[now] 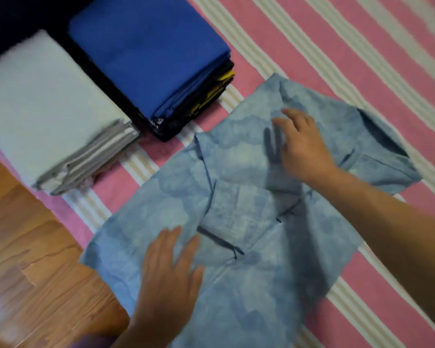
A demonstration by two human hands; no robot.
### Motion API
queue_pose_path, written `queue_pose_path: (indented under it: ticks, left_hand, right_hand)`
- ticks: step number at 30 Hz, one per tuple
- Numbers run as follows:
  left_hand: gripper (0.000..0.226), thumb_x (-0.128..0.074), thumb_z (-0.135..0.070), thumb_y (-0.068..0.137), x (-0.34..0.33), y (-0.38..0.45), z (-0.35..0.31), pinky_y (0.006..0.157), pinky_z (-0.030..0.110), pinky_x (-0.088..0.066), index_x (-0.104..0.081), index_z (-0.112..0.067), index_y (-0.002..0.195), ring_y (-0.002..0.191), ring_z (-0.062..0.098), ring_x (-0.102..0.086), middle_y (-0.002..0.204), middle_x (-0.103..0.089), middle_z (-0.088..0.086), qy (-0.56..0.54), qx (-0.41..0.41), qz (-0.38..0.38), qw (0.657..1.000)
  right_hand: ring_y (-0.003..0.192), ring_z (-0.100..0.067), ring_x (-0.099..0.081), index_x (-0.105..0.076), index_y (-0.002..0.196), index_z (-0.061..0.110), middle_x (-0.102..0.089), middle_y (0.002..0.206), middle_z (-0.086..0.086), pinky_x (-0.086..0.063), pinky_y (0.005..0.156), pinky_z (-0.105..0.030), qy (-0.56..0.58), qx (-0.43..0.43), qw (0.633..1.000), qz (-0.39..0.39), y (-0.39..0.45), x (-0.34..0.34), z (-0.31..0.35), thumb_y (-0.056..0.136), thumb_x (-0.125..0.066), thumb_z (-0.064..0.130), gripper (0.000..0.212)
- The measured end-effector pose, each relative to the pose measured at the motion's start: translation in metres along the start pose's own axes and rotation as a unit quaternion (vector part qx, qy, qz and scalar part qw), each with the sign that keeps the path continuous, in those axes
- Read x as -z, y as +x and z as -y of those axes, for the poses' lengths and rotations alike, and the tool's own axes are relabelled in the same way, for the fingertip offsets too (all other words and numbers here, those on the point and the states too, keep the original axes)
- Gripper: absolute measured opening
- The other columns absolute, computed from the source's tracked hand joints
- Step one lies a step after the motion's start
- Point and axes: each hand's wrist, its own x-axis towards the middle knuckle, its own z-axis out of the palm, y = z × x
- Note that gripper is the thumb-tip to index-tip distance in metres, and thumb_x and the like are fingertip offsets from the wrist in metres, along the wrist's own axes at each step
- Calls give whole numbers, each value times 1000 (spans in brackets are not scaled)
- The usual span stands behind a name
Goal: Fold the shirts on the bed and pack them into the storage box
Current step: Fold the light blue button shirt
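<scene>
A light blue mottled shirt (pixel 241 197) lies spread on the pink and white striped bed cover (pixel 362 59), with folds and dark seams across its middle. My left hand (pixel 171 275) rests flat on its near left part, fingers straight and spread. My right hand (pixel 304 144) reaches in from the right and lies over the shirt's upper part, fingers extended; the frame is blurred, so contact is unclear. No storage box is in view.
Two stacks of folded clothes stand at the upper left: one topped by a white piece (pixel 45 106), one by a royal blue piece (pixel 148 51) over dark and yellow layers. Wooden floor (pixel 30 259) shows past the bed's left edge.
</scene>
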Motion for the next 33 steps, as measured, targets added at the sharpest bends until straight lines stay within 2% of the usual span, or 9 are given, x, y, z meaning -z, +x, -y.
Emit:
queue_pose_path:
  ticks: [4,8,11,16,20,23,27,29,33]
  left_hand:
    - [76,-45,-56,89,39,28,82,98,60,-45,-50,0,140,119,49,-52,133,-52,29,73,203,5,976]
    - [59,-65,-60,80,58,54,104,75,46,-48,-59,-19,122,95,33,-63,102,-64,5,85,232,125,961]
    - [29,-75,-43,87,70,71,108,62,37,-38,-50,-31,83,73,21,-59,74,-59,-8,-28,288,139,947]
    - [40,-73,-21,91,93,53,103,52,34,-32,-37,-27,73,56,17,-47,59,-48,-1,-39,231,127,964]
    - [47,-69,4,73,123,29,69,53,34,-39,-41,-34,77,57,14,-50,64,-53,-1,-53,198,91,974]
    - [27,-63,-19,70,147,-5,23,55,28,-43,-49,-37,85,66,7,-56,84,-60,-17,-99,153,118,976]
    - [17,-39,-50,72,133,-57,-24,61,17,-40,-44,-53,88,68,3,-52,72,-54,-17,-119,87,256,956]
    - [15,-36,-54,74,108,-81,-39,61,27,-39,-41,-52,88,68,7,-52,71,-51,-15,-101,67,286,950]
    - [17,-55,-42,78,45,-107,-54,50,16,-35,-40,-36,83,53,-3,-54,63,-38,-24,-47,-15,250,967]
  right_hand:
    - [152,-37,-12,-31,154,24,-25,162,-4,-12,121,-57,-142,59,968,197,118,8,10,82,-64,11,81]
    - [131,-31,-43,-50,134,19,-54,132,-6,-11,120,-53,-226,107,943,218,144,11,26,88,-60,23,47]
    - [119,-27,-54,-58,123,27,-65,120,2,-21,114,-43,-263,140,921,252,136,23,26,92,-55,28,31]
    - [83,-34,-64,-60,79,15,-57,77,-2,-39,86,-44,-207,160,953,154,105,54,-13,65,-70,-8,28]
    - [68,-35,-59,-58,70,8,-55,68,-10,-44,72,-43,-227,182,954,76,73,69,-30,57,-75,-11,29]
    - [77,-38,-58,-62,80,4,-57,76,-15,-44,73,-47,-231,196,952,36,50,93,-38,66,-71,-8,21]
    - [88,-38,-53,-63,98,4,-57,87,-17,-39,75,-48,-263,256,930,11,-4,113,-74,82,-67,0,17]
    - [83,-38,-51,-59,93,2,-53,83,-20,-37,73,-50,-281,288,915,-4,-32,111,-92,89,-54,1,6]
    - [80,-34,-51,-53,90,4,-53,80,-18,-37,73,-47,-331,246,910,50,-82,77,-116,85,-52,2,5]
